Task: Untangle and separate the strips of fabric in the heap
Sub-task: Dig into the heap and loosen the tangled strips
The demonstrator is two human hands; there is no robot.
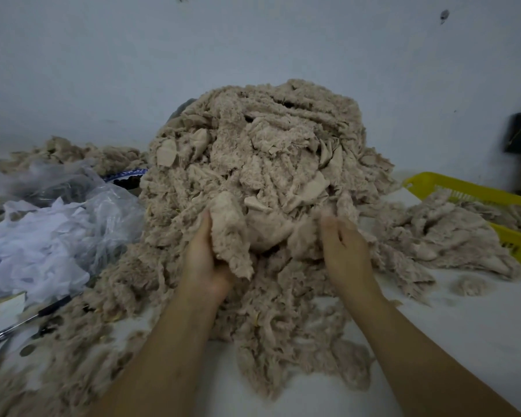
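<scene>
Front and centre on the white tabletop (463, 332) sits the tall heap of beige, shaggy fabric strips (268, 152). It is a rounded mound against the pale grey wall, fleecy on one face and smooth and flat where the backing shows. Loose frayed tails spill from its foot toward the camera and out to both sides.

The left hand (205, 260) is in at the lower front of the mound, palm up, gripping a thick, fuzzy beige strip (230, 236). The thumb lies along the strip's left edge and the fingers are wrapped behind it, hidden by the pile. The strip's ragged end hangs down over the heel of the hand.

The right hand (343, 251) is just beside it, apart from the left, with its bent fingers (331, 225) against the fluffy face of the heap. They are blurred, so whether they pinch any fabric cannot be told.

To the right, a yellow slotted plastic basket (469, 191) stands tilted, with a flatter bundle of the same beige fleece (445, 236) draped over its near rim onto the table. A small loose tuft of fluff (468, 285) lies just in front of that.

To the left is a crumpled white gauzy cloth (33, 254), with clear, wrinkled plastic bags (109, 212) behind it — and a slim black pen (27, 322) lying among the scraps. A lower mound of beige fluff (73, 152) sits at the back left by the wall.
</scene>
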